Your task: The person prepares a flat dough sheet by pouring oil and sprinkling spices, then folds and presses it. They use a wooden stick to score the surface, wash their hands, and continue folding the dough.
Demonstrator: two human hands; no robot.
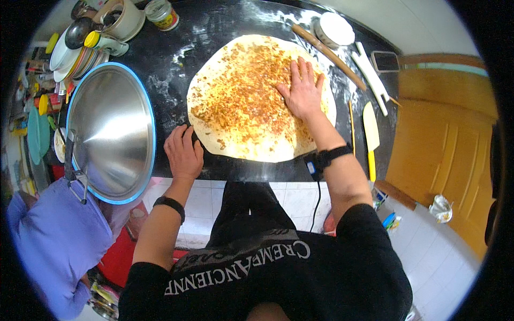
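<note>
A wide round sheet of dough (229, 140), spread with a reddish-brown seasoning and green bits, lies on the floured black countertop (168, 52). My right hand (304, 91) rests palm down on the dough's right part, fingers spread and nothing gripped. Just off the dough's lower left edge is my left hand (184, 154), resting on the counter with slightly parted fingers and holding nothing. Whether its fingertips touch the dough's rim cannot be told. Right of the dough lies a wooden rolling pin (329, 56).
At left stands a large blue-rimmed steel pan or lid (112, 132). A person in purple (64, 244) is beside it. Stacked plates (80, 66) and a glass jar (162, 18) sit at the back left. On the right are a white bowl (337, 30), a yellow-handled knife (371, 128) and a thin stick (351, 124).
</note>
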